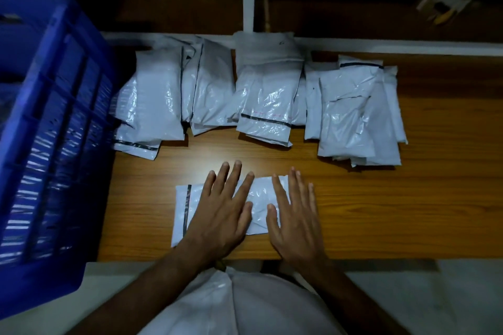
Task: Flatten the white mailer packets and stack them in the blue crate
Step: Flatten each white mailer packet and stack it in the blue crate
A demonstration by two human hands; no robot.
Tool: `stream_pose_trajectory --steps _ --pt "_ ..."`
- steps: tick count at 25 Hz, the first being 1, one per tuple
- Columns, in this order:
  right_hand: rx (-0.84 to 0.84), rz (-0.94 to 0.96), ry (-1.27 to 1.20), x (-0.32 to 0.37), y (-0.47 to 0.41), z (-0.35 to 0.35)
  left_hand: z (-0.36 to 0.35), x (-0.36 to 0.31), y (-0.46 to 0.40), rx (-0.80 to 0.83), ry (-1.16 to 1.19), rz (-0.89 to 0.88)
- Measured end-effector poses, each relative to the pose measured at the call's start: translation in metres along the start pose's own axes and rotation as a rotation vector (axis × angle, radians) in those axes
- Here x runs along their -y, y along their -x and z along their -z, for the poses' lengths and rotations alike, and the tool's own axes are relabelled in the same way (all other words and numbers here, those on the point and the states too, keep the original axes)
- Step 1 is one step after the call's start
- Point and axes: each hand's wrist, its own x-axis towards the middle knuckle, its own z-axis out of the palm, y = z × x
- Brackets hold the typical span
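Pressing one mailer packet (253, 207) flat on the near desk (381, 212).

I keep my left hand (220, 215) and right hand (294, 220) spread, each grip open, squeezing air out; unflattened packets (266, 95) wait far, blue crate (49, 144) left for stacking.

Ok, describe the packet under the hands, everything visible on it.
The packet under the hands is a white, glossy, crinkled plastic mailer lying flat on the wooden table, near its front edge, long side running left to right. A dark strip crosses it near its left end. The left hand and right hand press on it with straight, spread fingers, the right one reaching past its right end. It lies apart from the other packets.
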Motion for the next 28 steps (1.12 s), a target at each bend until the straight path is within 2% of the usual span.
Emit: stream_pose_trajectory --steps 7,10,12,14,16,21,28 --pt "0.050 0.022 0.072 -0.003 -0.004 -0.005 -0.006 -0.002 -0.003 0.036 -0.018 0.038" --pt "0.035 -0.004 0.036 -0.002 -0.003 -0.002 0.005 0.002 -0.004 0.040 0.146 0.009" --pt "0.023 0.047 -0.001 0.008 -0.005 0.000 0.017 0.018 0.008 -0.020 0.251 0.073" --pt "0.021 0.122 -0.002 0.021 -0.009 -0.003 0.015 0.036 0.028 -0.123 0.182 0.199" --pt "0.037 0.163 0.065 0.033 -0.011 -0.010 0.004 0.044 0.045 -0.090 0.148 0.263" --pt "0.057 0.142 0.165 0.037 -0.014 -0.017 -0.008 0.043 0.040 -0.058 0.106 0.230" --pt "0.073 0.139 0.168 0.041 -0.016 -0.014 -0.005 0.043 0.035 -0.037 0.052 0.247"
